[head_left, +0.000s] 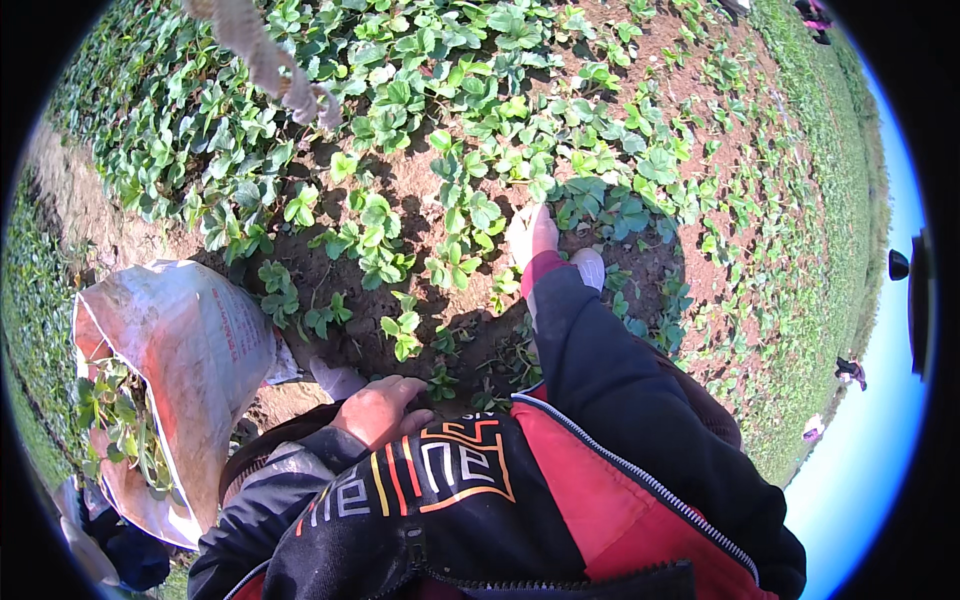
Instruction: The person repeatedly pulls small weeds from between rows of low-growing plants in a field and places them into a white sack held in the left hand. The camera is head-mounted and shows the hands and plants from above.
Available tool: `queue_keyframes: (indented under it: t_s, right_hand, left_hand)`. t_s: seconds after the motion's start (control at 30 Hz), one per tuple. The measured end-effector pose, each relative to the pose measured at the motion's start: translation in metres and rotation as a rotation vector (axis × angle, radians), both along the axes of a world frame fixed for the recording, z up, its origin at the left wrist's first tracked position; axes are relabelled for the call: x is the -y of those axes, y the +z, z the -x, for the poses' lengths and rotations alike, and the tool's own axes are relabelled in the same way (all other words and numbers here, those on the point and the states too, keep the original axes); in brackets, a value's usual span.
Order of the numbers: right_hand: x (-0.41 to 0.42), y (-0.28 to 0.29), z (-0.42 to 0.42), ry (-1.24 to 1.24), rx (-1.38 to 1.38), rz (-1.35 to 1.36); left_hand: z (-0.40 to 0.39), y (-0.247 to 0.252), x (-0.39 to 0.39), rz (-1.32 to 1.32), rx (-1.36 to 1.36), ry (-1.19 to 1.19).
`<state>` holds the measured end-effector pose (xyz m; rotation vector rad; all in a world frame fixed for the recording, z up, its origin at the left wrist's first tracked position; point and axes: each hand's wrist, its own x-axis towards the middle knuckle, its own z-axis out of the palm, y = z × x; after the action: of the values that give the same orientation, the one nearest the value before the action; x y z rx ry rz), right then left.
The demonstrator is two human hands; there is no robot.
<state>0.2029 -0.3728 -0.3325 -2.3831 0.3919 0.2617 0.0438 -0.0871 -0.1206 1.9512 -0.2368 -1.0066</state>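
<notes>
Strawberry plants (450,187) with broad green leaves spread over brown soil before me. My right hand (533,234) reaches down among the leaves, just left of a shaded leafy clump (600,210); its fingertips are partly lost in glare and foliage, so whether it grips anything is unclear. Close to my body, my left hand (383,409) lies near my knee with its fingers loosely bent and nothing visible in it. To the left, a woven plastic sack (195,330) with writing on it gapes towards the lower left, with pulled green plants (124,420) inside its mouth.
My light-coloured shoes (589,268) rest on the soil between plants. A blurred strip of cloth (259,64) hangs in at the upper left. Dark clothing of another person (135,551) shows at the lower left. Other people (851,372) are far off at the right.
</notes>
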Motion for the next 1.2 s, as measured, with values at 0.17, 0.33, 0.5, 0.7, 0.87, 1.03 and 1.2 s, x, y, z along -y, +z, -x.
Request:
queue_keyframes:
  t_s: [0.17, 0.33, 0.5, 0.7, 0.87, 1.03, 1.2]
  right_hand:
    - [0.022, 0.016, -0.021, -0.173, 0.193, 0.147]
    - [0.012, 0.033, -0.039, -0.083, -0.161, 0.209]
    - [-0.014, 0.035, -0.055, 0.58, -0.372, 0.642]
    - [-0.012, 0.02, -0.054, 0.505, -0.293, 0.577]
    - [-0.005, 0.011, -0.047, 0.523, -0.285, 0.591]
    - [0.001, 0.003, -0.042, 0.54, -0.268, 0.557]
    - [0.019, -0.032, -0.027, 0.911, -0.016, 0.67]
  left_hand:
    - [0.002, 0.001, -0.001, 0.011, 0.012, 0.007]
    - [0.003, -0.001, -0.002, 0.008, -0.037, 0.002]
    - [0.003, -0.004, -0.003, 0.023, -0.016, -0.007]
    - [0.001, -0.003, -0.004, 0.026, -0.016, -0.011]
    - [-0.001, -0.002, -0.002, 0.029, -0.013, -0.007]
    - [-0.001, -0.004, -0.001, 0.022, -0.039, -0.014]
    - [0.0, -0.003, 0.002, 0.012, -0.017, -0.015]
